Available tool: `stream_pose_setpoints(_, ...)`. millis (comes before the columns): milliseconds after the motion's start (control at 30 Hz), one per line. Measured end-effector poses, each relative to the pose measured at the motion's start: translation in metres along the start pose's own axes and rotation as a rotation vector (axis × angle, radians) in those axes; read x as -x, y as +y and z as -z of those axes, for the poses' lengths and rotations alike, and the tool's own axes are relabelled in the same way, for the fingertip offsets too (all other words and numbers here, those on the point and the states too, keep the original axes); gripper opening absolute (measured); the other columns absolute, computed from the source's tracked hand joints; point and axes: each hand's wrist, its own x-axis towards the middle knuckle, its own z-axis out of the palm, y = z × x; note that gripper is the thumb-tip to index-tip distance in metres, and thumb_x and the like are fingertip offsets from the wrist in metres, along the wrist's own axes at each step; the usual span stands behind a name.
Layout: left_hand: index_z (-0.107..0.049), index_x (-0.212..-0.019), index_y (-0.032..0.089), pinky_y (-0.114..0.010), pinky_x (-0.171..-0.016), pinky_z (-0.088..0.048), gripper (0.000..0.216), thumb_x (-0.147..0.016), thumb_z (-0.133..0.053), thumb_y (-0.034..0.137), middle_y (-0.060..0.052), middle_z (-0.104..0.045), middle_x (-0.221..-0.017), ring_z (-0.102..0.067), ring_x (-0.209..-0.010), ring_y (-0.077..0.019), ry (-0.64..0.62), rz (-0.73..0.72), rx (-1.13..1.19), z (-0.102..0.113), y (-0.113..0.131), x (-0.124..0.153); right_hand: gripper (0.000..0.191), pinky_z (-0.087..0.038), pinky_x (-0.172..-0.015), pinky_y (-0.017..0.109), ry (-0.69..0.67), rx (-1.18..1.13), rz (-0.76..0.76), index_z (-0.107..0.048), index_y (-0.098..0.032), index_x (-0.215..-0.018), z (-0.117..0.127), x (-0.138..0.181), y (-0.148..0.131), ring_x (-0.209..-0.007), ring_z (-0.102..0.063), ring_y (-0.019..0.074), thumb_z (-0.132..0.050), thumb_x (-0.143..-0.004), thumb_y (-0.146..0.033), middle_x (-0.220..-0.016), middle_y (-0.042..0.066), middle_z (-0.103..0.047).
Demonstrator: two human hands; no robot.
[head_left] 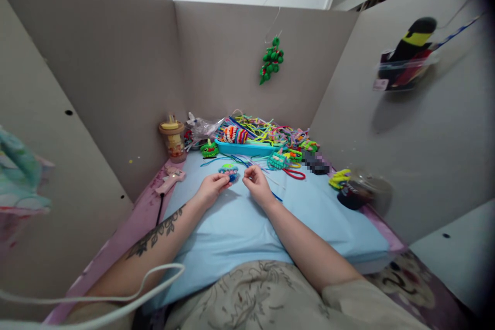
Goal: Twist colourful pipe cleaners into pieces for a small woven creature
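My left hand [212, 187] pinches a small knotted cord piece [229, 169] in green, teal and blue, held just above the light blue cloth [240, 232]. Close to its right side, my right hand [256, 184] has its fingers closed in a pinch. What those fingers hold, if anything, is too small to make out. Behind the hands lie loose blue and white cords, a teal knotted figure [277, 160] and a red cord loop [294, 174].
At the back, a blue tray [247, 149] overflows with colourful cords. A lidded cup [172, 140] and a pink handled tool [170, 180] stand left; a dark drink cup [353, 193] is right. Grey panels enclose the table. A white cable [154, 270] crosses my left forearm.
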Motion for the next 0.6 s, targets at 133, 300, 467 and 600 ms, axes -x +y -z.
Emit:
stream_pose_setpoints(133,-0.064,-0.06,0.013,-0.028,-0.071,-0.049,0.026,-0.049,-0.079,0.031,-0.005,-0.066,-0.071,-0.059,-0.065,-0.0134,0.005,0.01,0.021,-0.0001,0.0002,0.0001,0.02,-0.039,-0.063,0.025,-0.012,-0.023,0.012,-0.042,-0.022,-0.082,0.0001,-0.0005,0.0026,-0.068,-0.046,0.0132,-0.057,-0.069,-0.025,-0.073,-0.002,-0.046)
stream_pose_setpoints(300,-0.064,-0.061,0.012,-0.026,-0.072,-0.047,0.026,-0.049,-0.08,0.03,-0.002,-0.064,-0.066,-0.058,-0.064,-0.0114,-0.005,0.019,0.052,-0.0003,0.0006,0.0005,0.02,-0.038,-0.062,0.024,-0.024,-0.045,0.017,-0.043,-0.021,-0.083,0.0005,-0.0007,0.0053,-0.067,-0.046,0.0127,-0.058,-0.07,-0.024,-0.073,-0.002,-0.046)
stream_pose_setpoints(467,-0.064,-0.06,0.012,-0.025,-0.072,-0.046,0.026,-0.049,-0.08,0.029,-0.001,-0.062,-0.064,-0.058,-0.063,-0.0104,-0.007,0.024,0.069,-0.001,0.0002,0.0006,0.018,-0.037,-0.061,0.024,-0.048,-0.104,0.039,-0.042,-0.021,-0.081,0.0,-0.0005,0.0044,-0.065,-0.046,0.0119,-0.057,-0.071,-0.022,-0.073,-0.002,-0.047)
stream_pose_setpoints(600,-0.065,-0.06,0.012,-0.025,-0.072,-0.045,0.025,-0.049,-0.08,0.028,-0.001,-0.062,-0.064,-0.057,-0.063,-0.0108,-0.009,0.023,0.071,-0.0012,0.0005,0.001,0.018,-0.037,-0.059,0.024,-0.059,-0.12,0.039,-0.041,-0.021,-0.08,-0.0008,-0.0001,0.0023,-0.064,-0.046,0.0116,-0.057,-0.071,-0.022,-0.072,-0.003,-0.048)
